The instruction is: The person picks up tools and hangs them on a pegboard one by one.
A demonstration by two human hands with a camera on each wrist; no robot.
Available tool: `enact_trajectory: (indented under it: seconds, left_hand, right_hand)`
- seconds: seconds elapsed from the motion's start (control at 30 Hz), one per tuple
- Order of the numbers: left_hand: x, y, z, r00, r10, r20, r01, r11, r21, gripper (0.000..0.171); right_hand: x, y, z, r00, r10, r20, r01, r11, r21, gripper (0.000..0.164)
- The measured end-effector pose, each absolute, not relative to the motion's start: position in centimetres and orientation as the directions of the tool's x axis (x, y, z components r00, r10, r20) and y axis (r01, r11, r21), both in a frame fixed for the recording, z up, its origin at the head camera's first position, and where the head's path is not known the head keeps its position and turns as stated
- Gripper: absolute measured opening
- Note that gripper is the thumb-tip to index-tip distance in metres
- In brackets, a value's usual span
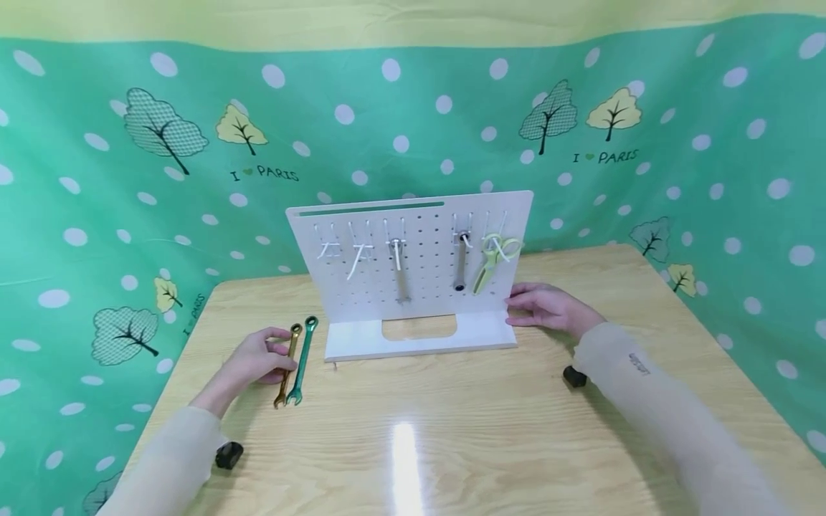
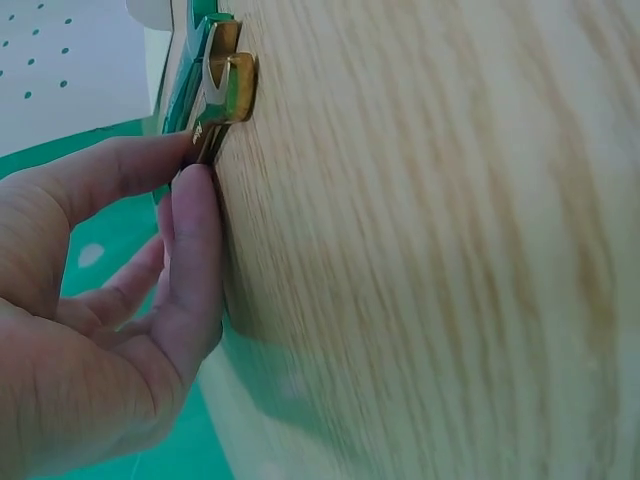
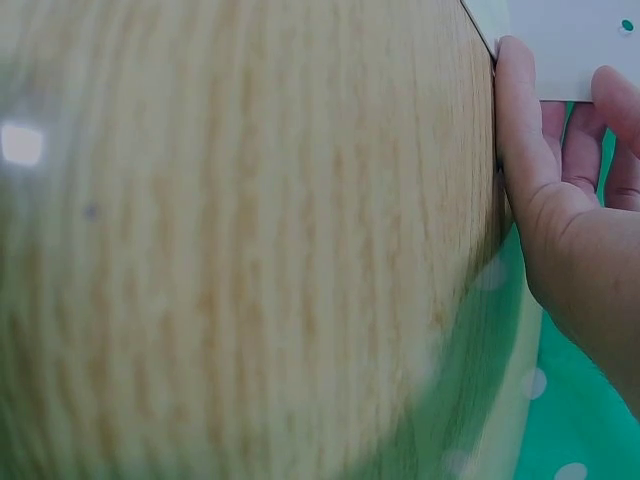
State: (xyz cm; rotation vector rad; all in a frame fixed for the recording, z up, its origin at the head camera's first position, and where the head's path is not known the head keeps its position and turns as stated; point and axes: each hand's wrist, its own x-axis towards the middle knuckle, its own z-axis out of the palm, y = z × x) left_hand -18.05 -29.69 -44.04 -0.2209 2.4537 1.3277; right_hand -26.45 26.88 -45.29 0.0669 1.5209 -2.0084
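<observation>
To the left of the white perforated pegboard (image 1: 422, 304), the left hand (image 1: 257, 358) pinches the shaft of a shiny gold metal wrench (image 1: 283, 387), its gripping fingertips drawn narrow around it. The wrench's forked end sticks out past them on one side, its ring end on the other. A shiny green metal wrench (image 1: 303, 358) lies just beside it, nearer the pegboard. At the pegboard's right edge, the right hand (image 1: 548, 307) touches with thumb and fingers apart; whether they grip, I cannot tell.
</observation>
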Motion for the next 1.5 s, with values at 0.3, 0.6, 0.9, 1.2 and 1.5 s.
enact_trajectory:
  seconds: [0.3,0.6,0.9,1.2,1.5]
  left_hand:
    - [-17.6,-30.1,-43.7,-0.936,0.020,-0.353,-0.279,0.572,0.771,0.069]
    - [-17.8,-29.6,-44.5,-0.941,0.006,-0.338,-0.270,0.588,0.762,0.068]
    - [-17.9,-29.5,-44.2,-0.936,0.003,-0.353,-0.286,0.580,0.763,0.067]
    - [-18.0,-30.0,-44.3,-0.932,-0.016,-0.362,-0.303,0.584,0.753,0.066]
    - [-18.1,-30.4,-44.3,-0.923,-0.012,-0.385,-0.332,0.532,0.779,0.065]
  right_hand:
    - [-26.8,26.1,-45.6,-0.816,-0.414,-0.403,0.495,-0.144,-0.857,0.031]
    - [-26.3,26.5,-45.2,-0.809,-0.422,-0.410,0.507,-0.147,-0.849,0.029]
    - [-26.4,26.5,-45.3,-0.812,-0.403,-0.422,0.516,-0.160,-0.841,0.026]
    - [-26.5,26.5,-45.5,-0.813,-0.392,-0.431,0.521,-0.157,-0.839,0.029]
    - [-26.5,26.5,-45.3,-0.809,-0.402,-0.429,0.522,-0.157,-0.838,0.032]
